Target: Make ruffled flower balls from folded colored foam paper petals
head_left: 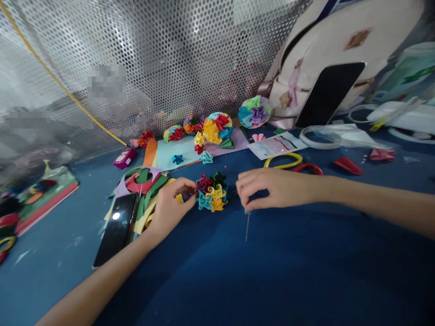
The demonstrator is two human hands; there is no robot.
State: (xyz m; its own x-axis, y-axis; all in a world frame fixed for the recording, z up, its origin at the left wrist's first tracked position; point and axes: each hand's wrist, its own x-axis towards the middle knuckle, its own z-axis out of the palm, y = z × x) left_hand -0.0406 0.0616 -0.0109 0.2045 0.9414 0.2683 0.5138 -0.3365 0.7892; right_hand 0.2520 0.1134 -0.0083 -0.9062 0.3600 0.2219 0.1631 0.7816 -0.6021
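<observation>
My left hand (173, 199) pinches the left edge of a ruffled felt ball (215, 194) with thumb and fingertips. The ball shows curled petals in dark red, dark green, light blue, yellow and orange. To its right, my right hand (261, 189) is closed, its fingers pinched around a needle (247, 228) that points down toward the blue table. Any thread on the needle is too fine to make out. Behind the right hand lie scissors with yellow (288, 159) and red handles, their blades hidden.
Felt scraps (146, 185) and a dark phone (115, 231) lie left. Finished-looking felt balls (218, 128) line the back near a perforated metal screen (170, 59). A pale backpack (326, 59) with a phone (331, 93) against it stands back right. A purple box (124, 157) sits back left.
</observation>
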